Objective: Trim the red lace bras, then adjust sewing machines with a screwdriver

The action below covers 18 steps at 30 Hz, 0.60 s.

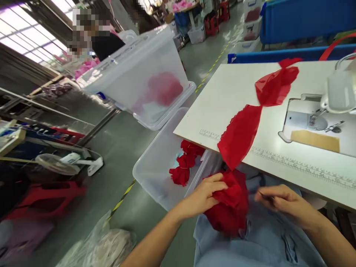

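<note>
Red fabric pieces (233,200) bunch up over the lap, and the left hand (204,196) has them, fingers curled round the near side of the bundle. From that bundle the same red cloth runs up in a chain, one frilly-edged panel (240,133) lying over the front edge of the white counter (205,100), pinched narrow, then another panel (275,87) fanning out beyond it. Over to the right of the bundle, apart from it, the right hand (280,202) holds its fingers closed on a small dark tool (267,198), too blurred to name. Blue-grey cloth (222,248) covers the lap beneath. Up on the counter, right side, sits the sewing machine (339,91), a tan strip (315,141) in front of its needle area, printed ruler markings (294,165) along the edge. Left of the counter, an open clear plastic bin (155,174) carries more gathered red pieces (185,167); behind it, a lidded translucent bin (144,74) shows something reddish-pink inside.
</note>
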Motion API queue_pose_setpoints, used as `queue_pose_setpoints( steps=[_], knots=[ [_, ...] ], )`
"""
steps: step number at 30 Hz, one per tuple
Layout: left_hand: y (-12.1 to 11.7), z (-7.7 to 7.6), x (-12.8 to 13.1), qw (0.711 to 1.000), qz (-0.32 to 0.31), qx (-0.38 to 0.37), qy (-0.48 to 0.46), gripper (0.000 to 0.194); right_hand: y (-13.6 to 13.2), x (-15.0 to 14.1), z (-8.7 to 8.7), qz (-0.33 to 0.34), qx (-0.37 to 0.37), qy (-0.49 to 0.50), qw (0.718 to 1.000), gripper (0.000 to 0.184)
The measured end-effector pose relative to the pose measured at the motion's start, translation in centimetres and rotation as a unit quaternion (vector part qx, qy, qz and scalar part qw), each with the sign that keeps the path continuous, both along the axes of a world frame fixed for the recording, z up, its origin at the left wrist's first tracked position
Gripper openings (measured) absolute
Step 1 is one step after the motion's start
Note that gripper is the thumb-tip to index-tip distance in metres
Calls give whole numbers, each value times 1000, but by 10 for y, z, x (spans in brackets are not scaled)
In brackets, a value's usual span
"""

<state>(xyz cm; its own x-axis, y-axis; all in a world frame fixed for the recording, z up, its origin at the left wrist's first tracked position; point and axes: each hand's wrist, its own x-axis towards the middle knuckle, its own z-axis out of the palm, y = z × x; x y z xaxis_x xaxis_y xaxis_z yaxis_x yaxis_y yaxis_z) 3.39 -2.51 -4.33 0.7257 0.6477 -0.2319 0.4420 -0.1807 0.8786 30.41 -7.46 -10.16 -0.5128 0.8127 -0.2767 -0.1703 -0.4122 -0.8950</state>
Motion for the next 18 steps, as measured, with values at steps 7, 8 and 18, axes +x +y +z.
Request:
queue_pose_setpoints(
  steps=[7,8,18],
  knots=[
    [-32,-7,-32,993,52,-104,9,15,8,-55,-25,18,-120,-60,991,53],
    [-33,-7,-31,993,51,-105,5,15,9,-58,-25,29,-117,-51,991,53],
    [-29,-1,-24,996,-39,-75,29,13,7,-65,-32,-21,-75,-64,995,47]
  ],
)
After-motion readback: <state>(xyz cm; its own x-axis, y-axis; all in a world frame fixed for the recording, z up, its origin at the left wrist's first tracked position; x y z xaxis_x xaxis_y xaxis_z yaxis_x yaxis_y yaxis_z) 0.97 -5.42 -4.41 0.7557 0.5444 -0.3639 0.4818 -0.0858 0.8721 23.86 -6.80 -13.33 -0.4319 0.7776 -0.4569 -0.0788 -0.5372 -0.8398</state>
